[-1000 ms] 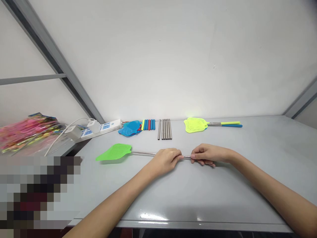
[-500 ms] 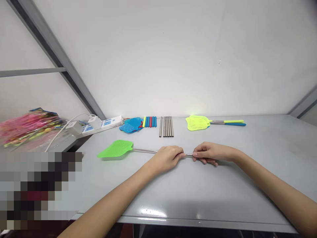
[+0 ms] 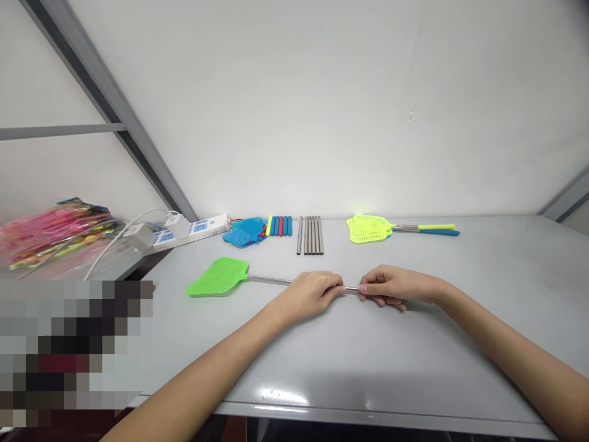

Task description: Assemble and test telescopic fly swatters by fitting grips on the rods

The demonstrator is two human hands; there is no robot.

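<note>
A green fly swatter lies across the grey table, its mesh head at the left and its thin metal rod running right. My left hand is closed round the rod near its middle. My right hand pinches the rod's right end, a finger's width from the left hand. A short bare stretch of rod shows between the two hands.
Along the back wall lie blue mesh swatter heads, several coloured grip sleeves, several metal rods and two finished yellow swatters. A white power strip with plugs sits at the back left. Pink packets lie at far left.
Both hands keep their hold on the rod. The swatter's green head has shifted slightly right and farther back. The view has tilted a little.
</note>
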